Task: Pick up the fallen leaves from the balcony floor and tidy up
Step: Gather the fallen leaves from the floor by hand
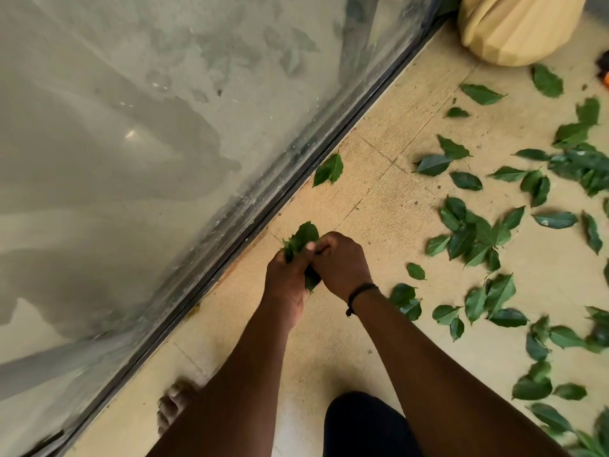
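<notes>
A person's left hand [286, 275] and right hand [341, 262] meet over the balcony floor [329, 341], both curled around one bunch of leaves [301, 240]; the bunch stands roughly upright in the grip, its long axis running away from the person, leaf tips fanning out above the left fist toward the glass panel's dark frame [296, 189], a lower tip poking out between the two palms; how many leaves the bunch holds cannot be made out, as the fingers cover its middle and the thumbs are blurred; a dark cord bracelet [359, 293] circles the right wrist. A single leaf [329, 169] lies beside the frame, pointing up and right along it; scattered leaves [474, 235] cover the floor to the right, pointing every way, some overlapping in clusters, those at the right edge cut off and smeared by blur. A ribbed cream planter [517, 28] sits at the top right, its upper part out of frame; a small orange object [605, 79] beside it is too cropped to identify; bare toes [173, 407] show near the frame at lower left, partly hidden behind the left forearm.
</notes>
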